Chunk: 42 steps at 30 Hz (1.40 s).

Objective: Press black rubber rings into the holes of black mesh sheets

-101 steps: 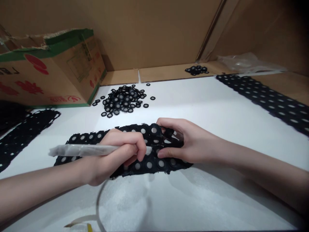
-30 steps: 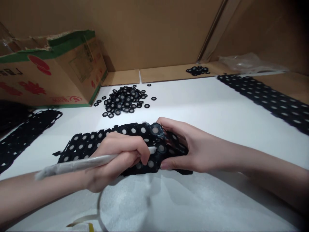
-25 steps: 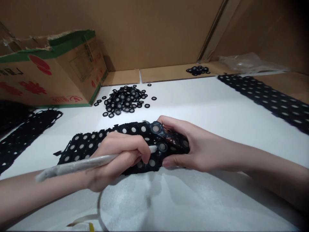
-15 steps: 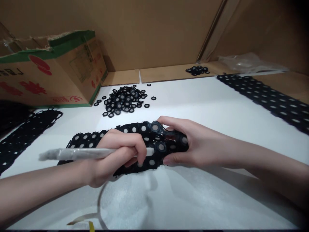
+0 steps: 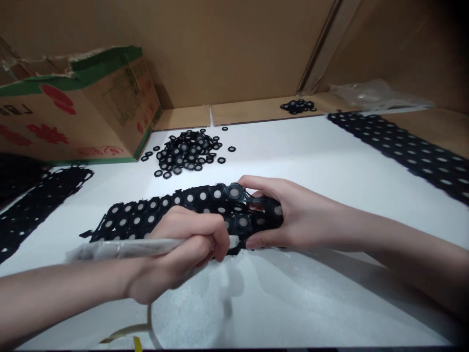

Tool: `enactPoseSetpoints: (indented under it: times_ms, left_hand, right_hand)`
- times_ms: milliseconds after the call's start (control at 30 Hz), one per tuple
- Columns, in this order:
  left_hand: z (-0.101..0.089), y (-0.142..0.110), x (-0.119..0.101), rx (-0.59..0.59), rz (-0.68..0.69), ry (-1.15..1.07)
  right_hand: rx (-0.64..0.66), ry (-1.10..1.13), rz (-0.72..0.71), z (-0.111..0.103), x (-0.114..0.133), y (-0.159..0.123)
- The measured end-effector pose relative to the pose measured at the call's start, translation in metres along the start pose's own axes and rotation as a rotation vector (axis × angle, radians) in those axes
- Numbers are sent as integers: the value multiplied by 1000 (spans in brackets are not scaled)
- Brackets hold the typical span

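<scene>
A black sheet (image 5: 139,213) with rows of pale round spots lies in front of me, its right end lifted and bent. My right hand (image 5: 297,210) grips that end, thumb at the near edge and fingers at the far side. In my left hand (image 5: 186,239) is a white pen-like tool (image 5: 128,248), its shaft seemingly wrapped in clear film. The tool's pale tip points right, at the sheet's near edge close to my right thumb. My left fingers are curled around the tool and cover part of the sheet.
Behind the sheet is a pile of small black rings (image 5: 186,151) with pale centres. A cardboard box (image 5: 110,112) stands at left, near another black sheet (image 5: 47,200). At right lie a long spotted sheet (image 5: 399,142), a small ring pile (image 5: 297,106) and a clear plastic bag (image 5: 377,95).
My left hand and the tool have moved nearer to me and slightly right, uncovering more of the sheet's spots. My right hand keeps its grip almost in place.
</scene>
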<state>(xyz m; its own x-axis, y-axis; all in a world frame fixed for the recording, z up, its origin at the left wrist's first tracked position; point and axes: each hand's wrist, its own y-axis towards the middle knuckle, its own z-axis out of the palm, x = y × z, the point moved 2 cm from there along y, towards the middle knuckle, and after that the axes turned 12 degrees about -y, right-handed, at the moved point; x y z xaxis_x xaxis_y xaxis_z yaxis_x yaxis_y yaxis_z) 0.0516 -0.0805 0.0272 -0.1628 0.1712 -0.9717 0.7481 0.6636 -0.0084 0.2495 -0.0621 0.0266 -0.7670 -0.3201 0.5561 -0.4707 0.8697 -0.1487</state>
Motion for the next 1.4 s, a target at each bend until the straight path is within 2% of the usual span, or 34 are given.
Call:
enactPoseSetpoints:
  times_ms: [333, 567, 767, 967, 1133, 1400]
  left_hand:
    - [1, -1, 0, -15, 107, 71]
    - [1, -2, 0, 31, 232, 179]
    - [1, -1, -1, 51, 130, 184]
    - [2, 0, -2, 46, 100, 165]
    - [1, 4, 1, 73, -19, 102]
    - [2, 6, -1, 111, -33, 36]
  right_hand:
    - [-17, -19, 5, 0, -2, 1]
    - [-11, 3, 9, 1, -4, 0]
    - [-8, -8, 13, 2, -5, -2]
    - [-13, -12, -4, 1, -4, -1]
    - [-11, 0, 2, 2, -4, -1]
    - [50, 17, -5, 0, -2, 0]
